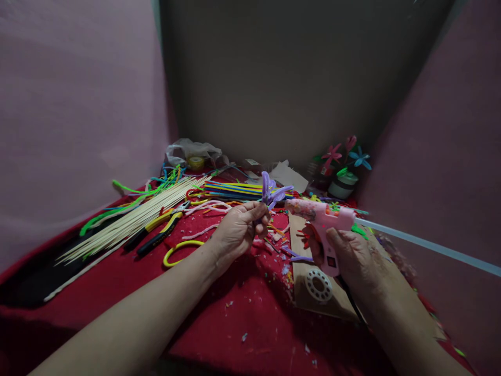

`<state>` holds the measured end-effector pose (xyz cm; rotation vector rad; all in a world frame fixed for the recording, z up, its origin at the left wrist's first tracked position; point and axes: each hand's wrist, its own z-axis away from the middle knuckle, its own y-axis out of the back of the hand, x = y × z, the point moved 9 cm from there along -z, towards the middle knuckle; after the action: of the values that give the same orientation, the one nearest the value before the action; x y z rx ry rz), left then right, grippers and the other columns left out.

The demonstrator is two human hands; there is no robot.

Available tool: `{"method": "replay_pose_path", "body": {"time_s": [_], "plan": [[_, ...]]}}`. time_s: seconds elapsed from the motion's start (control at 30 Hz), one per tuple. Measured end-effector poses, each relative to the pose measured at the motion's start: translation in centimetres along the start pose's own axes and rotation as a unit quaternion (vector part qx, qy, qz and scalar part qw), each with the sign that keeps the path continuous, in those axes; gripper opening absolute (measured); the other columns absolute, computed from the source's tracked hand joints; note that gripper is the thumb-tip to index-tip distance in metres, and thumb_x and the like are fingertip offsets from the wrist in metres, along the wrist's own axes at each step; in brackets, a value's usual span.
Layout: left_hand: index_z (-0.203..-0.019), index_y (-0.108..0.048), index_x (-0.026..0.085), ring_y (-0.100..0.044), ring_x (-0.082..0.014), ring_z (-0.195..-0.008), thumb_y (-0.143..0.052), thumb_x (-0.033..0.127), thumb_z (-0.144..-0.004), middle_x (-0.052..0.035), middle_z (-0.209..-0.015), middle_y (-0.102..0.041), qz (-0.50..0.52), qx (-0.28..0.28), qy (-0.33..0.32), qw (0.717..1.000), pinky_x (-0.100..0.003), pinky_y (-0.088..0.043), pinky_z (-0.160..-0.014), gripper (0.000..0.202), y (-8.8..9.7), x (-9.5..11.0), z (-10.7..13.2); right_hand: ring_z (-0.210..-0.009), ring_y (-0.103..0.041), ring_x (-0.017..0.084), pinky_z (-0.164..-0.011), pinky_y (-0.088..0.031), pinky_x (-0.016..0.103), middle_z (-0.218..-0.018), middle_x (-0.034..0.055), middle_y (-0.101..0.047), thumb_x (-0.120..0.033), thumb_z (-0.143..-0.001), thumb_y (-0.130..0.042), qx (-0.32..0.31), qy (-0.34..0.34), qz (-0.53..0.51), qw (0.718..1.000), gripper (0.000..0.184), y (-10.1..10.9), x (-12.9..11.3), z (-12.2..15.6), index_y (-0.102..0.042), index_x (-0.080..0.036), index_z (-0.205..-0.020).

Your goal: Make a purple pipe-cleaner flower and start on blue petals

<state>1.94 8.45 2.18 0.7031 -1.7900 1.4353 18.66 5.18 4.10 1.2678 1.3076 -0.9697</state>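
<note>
Pinched in the fingers of my left hand [250, 222] is a purple pipe-cleaner flower [274, 194], its petals pointing up and to the right. My right hand [348, 250] grips a pink hot glue gun [332, 219] by its handle, with fingers at the red trigger. A long translucent glue stick [430, 246] runs out of the gun's back end to the right. The gun's nozzle points left at the flower, close to the petals; whether they touch I cannot tell. Below the gun lies a wooden board [303, 284] with a white ring-shaped spool [318, 285] on it.
Bamboo skewers [136, 219] lie on the red cloth [227, 318] at left, beside yellow-and-black pliers [164, 230] and a yellow scissor handle [182, 253]. Pipe cleaners [235, 189] are bundled behind my left hand. Finished flowers [358, 156] stand by a jar [343, 185] at back right.
</note>
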Motion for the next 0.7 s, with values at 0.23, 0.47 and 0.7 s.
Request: {"method": "replay_pose_path", "body": {"time_s": [0.23, 0.47, 0.7], "plan": [[-0.066, -0.055, 0.011, -0.041, -0.0028, -0.043, -0.07, 0.029, -0.07, 0.0019, -0.058, -0.053, 0.002, 0.002, 0.0, 1.0, -0.016, -0.032, -0.041, 0.024, -0.01, 0.04, 0.02, -0.036, -0.042, 0.008, -0.035, -0.031, 0.019, -0.043, -0.0004, -0.05, -0.057, -0.068, -0.06, 0.0, 0.012, -0.012, 1.0, 0.044, 0.21, 0.09, -0.07, -0.057, -0.016, -0.052], [-0.067, -0.057, 0.01, -0.041, -0.0024, -0.042, -0.07, 0.028, -0.07, 0.0012, -0.059, -0.054, 0.003, 0.009, 0.008, 1.0, -0.015, -0.032, -0.041, 0.022, 0.0, 0.02, 0.14, -0.038, -0.042, 0.008, -0.037, -0.03, 0.02, -0.045, -0.0001, -0.051, -0.056, -0.071, -0.057, -0.007, 0.001, -0.01, 1.0, 0.043, -0.16, 0.02, 0.02, -0.057, -0.016, -0.054], [-0.065, -0.055, 0.011, -0.04, -0.0026, -0.042, -0.071, 0.029, -0.068, 0.0022, -0.058, -0.052, 0.004, 0.004, 0.003, 1.0, -0.016, -0.031, -0.04, 0.025, -0.17, 0.14, 0.11, -0.039, -0.041, 0.008, -0.037, -0.03, 0.02, -0.046, 0.0, -0.05, -0.057, -0.07, -0.057, -0.011, 0.02, -0.006, 1.0, 0.044, -0.17, -0.4, 0.06, -0.055, -0.017, -0.052]]}}
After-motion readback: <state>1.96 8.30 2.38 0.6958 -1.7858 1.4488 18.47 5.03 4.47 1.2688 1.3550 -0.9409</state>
